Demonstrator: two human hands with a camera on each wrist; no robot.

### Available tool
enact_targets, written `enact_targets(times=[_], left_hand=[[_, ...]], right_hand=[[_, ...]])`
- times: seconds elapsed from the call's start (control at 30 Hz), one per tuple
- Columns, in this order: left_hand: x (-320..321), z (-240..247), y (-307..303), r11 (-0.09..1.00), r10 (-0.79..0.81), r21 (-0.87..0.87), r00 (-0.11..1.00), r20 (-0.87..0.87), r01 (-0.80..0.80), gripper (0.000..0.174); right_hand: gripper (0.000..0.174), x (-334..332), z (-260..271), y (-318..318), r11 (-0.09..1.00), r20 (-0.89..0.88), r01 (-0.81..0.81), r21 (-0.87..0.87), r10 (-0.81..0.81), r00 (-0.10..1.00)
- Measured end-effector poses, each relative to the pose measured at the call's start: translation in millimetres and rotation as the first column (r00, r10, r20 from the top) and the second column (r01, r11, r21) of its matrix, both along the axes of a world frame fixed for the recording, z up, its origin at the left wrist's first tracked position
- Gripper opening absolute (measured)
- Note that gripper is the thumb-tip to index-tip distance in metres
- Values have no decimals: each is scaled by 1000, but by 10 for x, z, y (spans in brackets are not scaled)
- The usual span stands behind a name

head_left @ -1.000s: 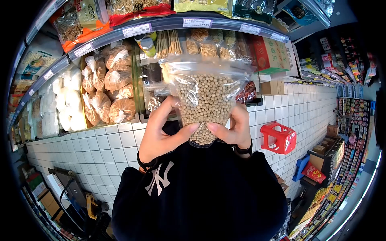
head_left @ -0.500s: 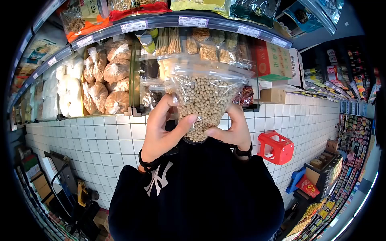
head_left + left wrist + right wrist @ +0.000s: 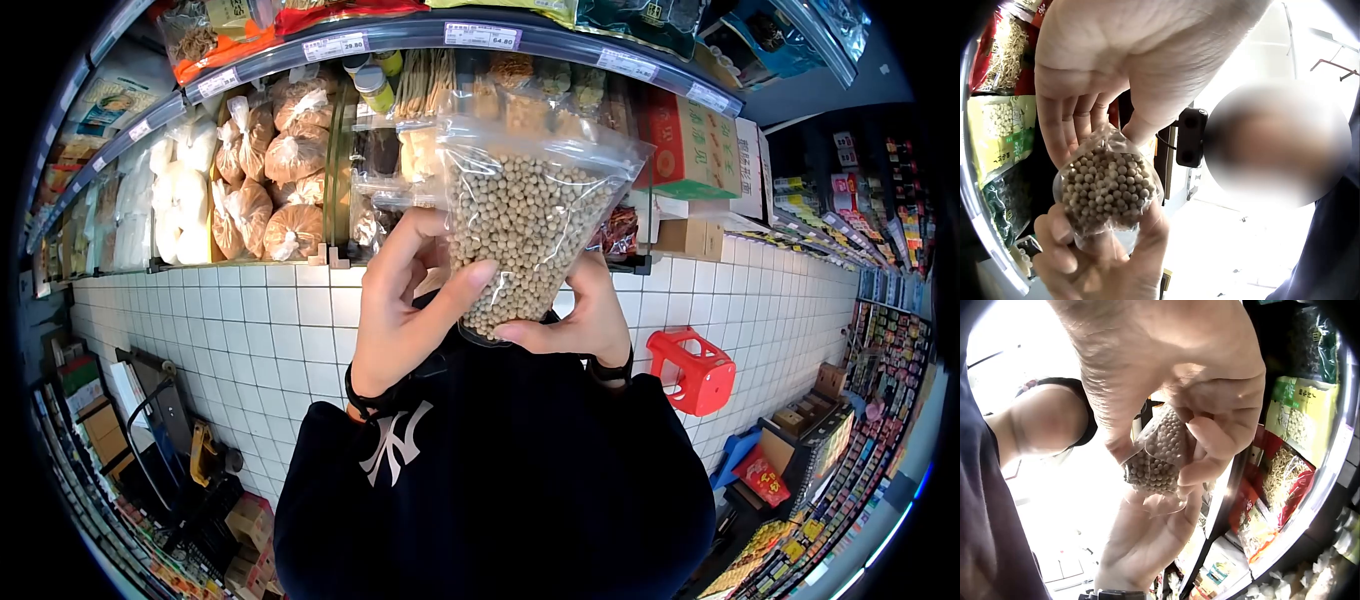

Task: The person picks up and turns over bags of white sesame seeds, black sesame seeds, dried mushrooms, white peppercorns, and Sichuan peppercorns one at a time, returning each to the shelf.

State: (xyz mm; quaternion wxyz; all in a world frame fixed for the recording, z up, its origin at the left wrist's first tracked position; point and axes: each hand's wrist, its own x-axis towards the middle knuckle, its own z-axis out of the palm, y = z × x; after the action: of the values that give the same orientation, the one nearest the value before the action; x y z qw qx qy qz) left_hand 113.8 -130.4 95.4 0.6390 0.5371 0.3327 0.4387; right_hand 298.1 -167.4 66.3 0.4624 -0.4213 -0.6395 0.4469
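A clear zip bag full of pale round beads or seeds (image 3: 525,215) is held up in front of the chest, tilted, its broad top edge away from the body. My left hand (image 3: 405,310) grips its left side, thumb on the front and fingers behind. On the lower right my right hand (image 3: 590,315) holds it the same way, thumb near the narrow bottom. In the left wrist view the bag (image 3: 1110,184) sits between both hands, seen from its bottom end. The right wrist view shows the bag (image 3: 1157,453) with fingers curled round it.
A shelf edge with price tags (image 3: 480,36) runs across the top, packets above it. Below are bags of brown goods (image 3: 295,155), white bags (image 3: 180,210), jars (image 3: 374,88) and a red-green box (image 3: 690,150). A red stool (image 3: 695,370) stands on the tiled floor (image 3: 270,340).
The bag has tilted, its top leaning right, and the right thumb has shifted towards its bottom. Both hands still hold it. The shelf has moved up slightly in the head view.
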Motion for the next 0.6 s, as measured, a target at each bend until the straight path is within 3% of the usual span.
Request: enact_targets(times=[0.23, 0.33, 0.4, 0.47, 0.53, 0.6], left_hand=[[4, -61, -53, 1000, 27, -2, 999, 24, -27, 25], [-16, -107, -99, 1000, -7, 3, 998, -57, 7, 32], [37, -98, -131, 997, -5, 71, 997, -72, 10, 38], [62, -121, -97, 998, -15, 60, 997, -75, 20, 47], [112, -137, -108, 959, -73, 271, 996, -59, 86, 55], [154, -171, -147, 960, -84, 263, 994, -73, 100, 61]], right_hand=[[45, 34, 14, -43, 999, -18, 7, -35, -8, 1000], [42, 51, 37, -73, 1000, -31, 0, -30, -1, 1000], [39, 102, 22, -85, 996, -55, 48, 72, -45, 997], [38, 164, 54, -111, 1000, -61, 26, 6, -26, 998], [38, 240, 45, -140, 1000, -19, -9, 17, 9, 1000], [40, 284, 22, -173, 1000, -26, -3, 26, 3, 1000]])
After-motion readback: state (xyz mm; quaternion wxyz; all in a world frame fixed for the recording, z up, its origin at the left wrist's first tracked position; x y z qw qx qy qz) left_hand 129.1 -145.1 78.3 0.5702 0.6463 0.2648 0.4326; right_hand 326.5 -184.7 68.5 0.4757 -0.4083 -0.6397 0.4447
